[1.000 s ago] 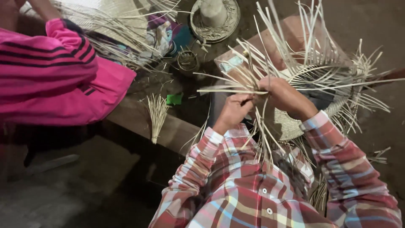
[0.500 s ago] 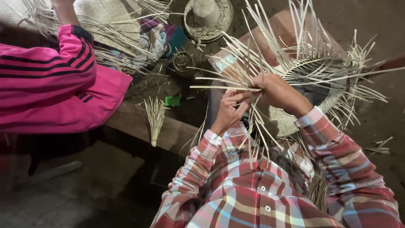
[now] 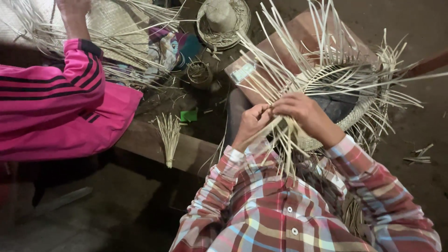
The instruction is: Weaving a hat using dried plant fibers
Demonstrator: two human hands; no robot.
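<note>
A half-woven straw hat point(image 3: 354, 100) rests on my lap, its brim ending in many loose pale straw strips point(image 3: 280, 70) that fan out to all sides. My left hand point(image 3: 252, 123) pinches a few strips at the brim's near edge. My right hand point(image 3: 303, 112) sits just beside it, fingers closed over the same bunch of strips. Both arms wear red plaid sleeves.
A person in a pink jacket point(image 3: 60, 112) works on another straw weave point(image 3: 116, 28) at the upper left. A finished small straw hat point(image 3: 223, 21) lies at the top. A bundle of straw point(image 3: 169, 137) rests on a wooden bench point(image 3: 186, 149). A small woven bowl point(image 3: 199, 72) stands nearby.
My hands have shifted slightly left along the brim while working the strips. The pink-sleeved arm has reached further up over the other weave.
</note>
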